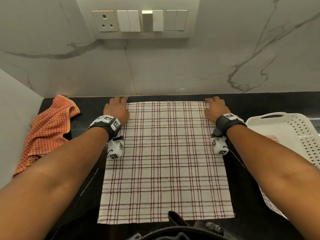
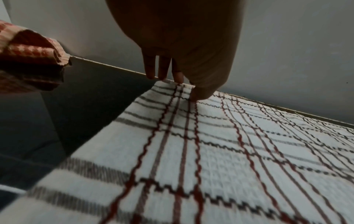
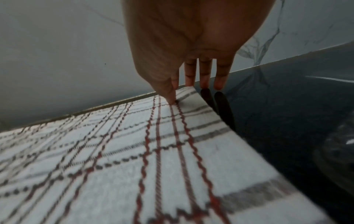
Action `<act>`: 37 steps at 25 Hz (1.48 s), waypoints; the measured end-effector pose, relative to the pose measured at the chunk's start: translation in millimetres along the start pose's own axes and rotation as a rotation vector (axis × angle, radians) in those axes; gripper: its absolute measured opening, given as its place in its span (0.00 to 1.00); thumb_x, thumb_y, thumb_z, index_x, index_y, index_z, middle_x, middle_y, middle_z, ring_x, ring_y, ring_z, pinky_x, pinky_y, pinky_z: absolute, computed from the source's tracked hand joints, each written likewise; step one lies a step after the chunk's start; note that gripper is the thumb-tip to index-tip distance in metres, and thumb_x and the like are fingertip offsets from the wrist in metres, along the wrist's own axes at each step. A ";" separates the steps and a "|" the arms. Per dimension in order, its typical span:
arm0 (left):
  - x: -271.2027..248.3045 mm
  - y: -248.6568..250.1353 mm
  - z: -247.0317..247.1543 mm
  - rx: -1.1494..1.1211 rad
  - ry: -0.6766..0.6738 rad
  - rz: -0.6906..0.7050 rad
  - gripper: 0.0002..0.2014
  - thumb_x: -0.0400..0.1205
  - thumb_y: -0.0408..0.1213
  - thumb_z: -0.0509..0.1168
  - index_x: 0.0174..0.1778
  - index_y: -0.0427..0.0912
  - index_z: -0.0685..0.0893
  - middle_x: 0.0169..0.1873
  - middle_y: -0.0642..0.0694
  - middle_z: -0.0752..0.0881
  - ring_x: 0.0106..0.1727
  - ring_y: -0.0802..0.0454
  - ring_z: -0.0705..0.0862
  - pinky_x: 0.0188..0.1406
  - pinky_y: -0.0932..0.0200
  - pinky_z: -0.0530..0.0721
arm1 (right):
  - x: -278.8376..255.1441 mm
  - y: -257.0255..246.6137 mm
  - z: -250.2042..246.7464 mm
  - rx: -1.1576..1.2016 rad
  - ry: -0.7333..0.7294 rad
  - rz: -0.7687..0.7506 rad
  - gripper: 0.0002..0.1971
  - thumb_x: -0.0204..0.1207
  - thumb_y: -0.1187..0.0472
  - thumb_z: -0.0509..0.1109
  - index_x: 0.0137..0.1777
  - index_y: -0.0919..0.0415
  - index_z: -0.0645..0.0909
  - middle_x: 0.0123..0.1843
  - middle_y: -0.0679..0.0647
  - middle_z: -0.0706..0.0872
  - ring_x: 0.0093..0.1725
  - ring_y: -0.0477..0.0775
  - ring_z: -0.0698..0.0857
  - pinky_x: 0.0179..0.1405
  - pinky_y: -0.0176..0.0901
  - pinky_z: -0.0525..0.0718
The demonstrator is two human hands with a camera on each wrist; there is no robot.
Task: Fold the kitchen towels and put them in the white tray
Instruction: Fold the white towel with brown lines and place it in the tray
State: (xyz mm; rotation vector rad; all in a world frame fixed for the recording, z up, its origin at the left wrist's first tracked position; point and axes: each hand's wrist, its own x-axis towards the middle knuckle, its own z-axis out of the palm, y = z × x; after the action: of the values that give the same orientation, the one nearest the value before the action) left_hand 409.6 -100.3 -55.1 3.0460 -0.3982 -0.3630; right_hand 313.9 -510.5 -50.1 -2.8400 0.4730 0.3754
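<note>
A white towel with red and grey checks (image 1: 164, 161) lies spread flat on the black counter (image 1: 242, 179). My left hand (image 1: 118, 105) rests on its far left corner. In the left wrist view the fingers (image 2: 162, 68) are straight and the thumb presses the white towel (image 2: 210, 151). My right hand (image 1: 214, 105) rests on the far right corner. There the thumb presses the white towel (image 3: 134, 151), and the outer fingers (image 3: 220, 78) touch the counter beyond its edge. A crumpled orange checked towel (image 1: 48, 129) lies at the left. The white perforated tray (image 1: 277, 116) stands at the right.
The marble wall (image 1: 173, 70) rises just behind the towel's far edge, and a side wall (image 1: 15, 104) closes the left. A switch panel (image 1: 138, 19) sits high on the wall. Something pale pink lies in the tray, mostly hidden by my right forearm.
</note>
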 end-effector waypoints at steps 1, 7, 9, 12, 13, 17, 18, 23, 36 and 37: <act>2.9 -3.8 -2.3 0.011 -0.002 -0.006 0.29 0.81 0.42 0.65 0.80 0.45 0.70 0.71 0.35 0.74 0.74 0.34 0.72 0.69 0.35 0.77 | 3.4 -1.3 -2.4 0.038 -0.012 0.025 0.27 0.81 0.59 0.66 0.80 0.55 0.71 0.77 0.63 0.71 0.76 0.68 0.69 0.71 0.66 0.76; 10.9 -28.0 -12.6 -0.047 -0.057 -0.165 0.16 0.79 0.46 0.69 0.60 0.44 0.83 0.60 0.38 0.74 0.59 0.36 0.79 0.54 0.38 0.87 | 9.3 1.8 -11.0 0.442 -0.015 0.172 0.14 0.76 0.57 0.76 0.60 0.57 0.86 0.54 0.56 0.88 0.56 0.57 0.85 0.54 0.44 0.80; 10.3 -37.8 -18.4 -0.069 -0.073 -0.186 0.15 0.81 0.49 0.67 0.60 0.47 0.83 0.59 0.39 0.80 0.56 0.37 0.83 0.53 0.40 0.87 | 4.5 3.2 -13.8 0.535 0.012 0.176 0.08 0.76 0.57 0.77 0.52 0.57 0.87 0.48 0.54 0.88 0.50 0.54 0.85 0.51 0.41 0.78; 3.7 -50.4 -22.8 -0.213 -0.064 -0.179 0.12 0.83 0.53 0.63 0.56 0.51 0.83 0.49 0.44 0.87 0.47 0.40 0.85 0.48 0.46 0.86 | -6.0 6.3 -20.3 0.658 0.058 0.154 0.05 0.76 0.57 0.78 0.47 0.55 0.86 0.41 0.48 0.87 0.41 0.47 0.85 0.40 0.37 0.78; -1.0 -52.2 -22.7 -0.297 -0.044 -0.188 0.12 0.84 0.53 0.63 0.54 0.51 0.84 0.46 0.45 0.88 0.43 0.41 0.86 0.46 0.46 0.86 | -9.9 7.8 -22.2 0.710 0.063 0.143 0.05 0.76 0.57 0.78 0.45 0.55 0.85 0.39 0.48 0.87 0.39 0.46 0.84 0.36 0.37 0.78; -26.3 -51.2 -13.8 -0.858 -0.019 -0.268 0.12 0.88 0.45 0.63 0.55 0.40 0.84 0.31 0.43 0.89 0.21 0.46 0.79 0.23 0.55 0.83 | -40.1 12.3 -23.8 0.995 0.081 0.161 0.06 0.79 0.57 0.76 0.44 0.60 0.87 0.35 0.55 0.87 0.23 0.45 0.77 0.22 0.39 0.75; -34.1 -50.9 -11.7 -0.985 -0.022 -0.281 0.11 0.89 0.43 0.63 0.56 0.38 0.84 0.31 0.42 0.90 0.20 0.48 0.78 0.21 0.57 0.81 | -49.3 14.5 -21.7 1.039 0.073 0.170 0.08 0.80 0.57 0.75 0.48 0.63 0.88 0.34 0.56 0.86 0.22 0.46 0.76 0.22 0.41 0.75; -79.6 -42.7 -15.3 -1.375 -0.019 -0.328 0.12 0.89 0.42 0.62 0.59 0.37 0.84 0.50 0.38 0.93 0.37 0.41 0.92 0.29 0.55 0.89 | -96.6 24.6 -13.3 1.269 0.046 0.214 0.11 0.84 0.55 0.69 0.56 0.63 0.86 0.51 0.61 0.93 0.40 0.57 0.91 0.41 0.46 0.87; -237.1 -41.4 16.2 -1.572 0.023 -0.410 0.17 0.85 0.30 0.69 0.70 0.36 0.79 0.56 0.33 0.90 0.46 0.40 0.93 0.36 0.52 0.93 | -229.7 37.9 27.0 1.456 0.100 0.268 0.08 0.80 0.65 0.74 0.58 0.60 0.84 0.53 0.57 0.91 0.46 0.54 0.90 0.38 0.41 0.89; -249.2 -40.6 22.6 -1.575 0.011 -0.427 0.18 0.85 0.31 0.68 0.71 0.37 0.78 0.57 0.34 0.90 0.47 0.39 0.93 0.38 0.51 0.93 | -240.9 39.6 32.4 1.465 0.094 0.276 0.09 0.80 0.66 0.73 0.58 0.59 0.83 0.54 0.57 0.91 0.47 0.54 0.90 0.38 0.42 0.89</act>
State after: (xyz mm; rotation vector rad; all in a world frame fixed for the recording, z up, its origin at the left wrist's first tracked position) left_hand 180.2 3.1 -24.2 1.5285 0.4076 -0.3817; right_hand 73.2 -469.7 -18.7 -1.3725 0.7348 -0.0890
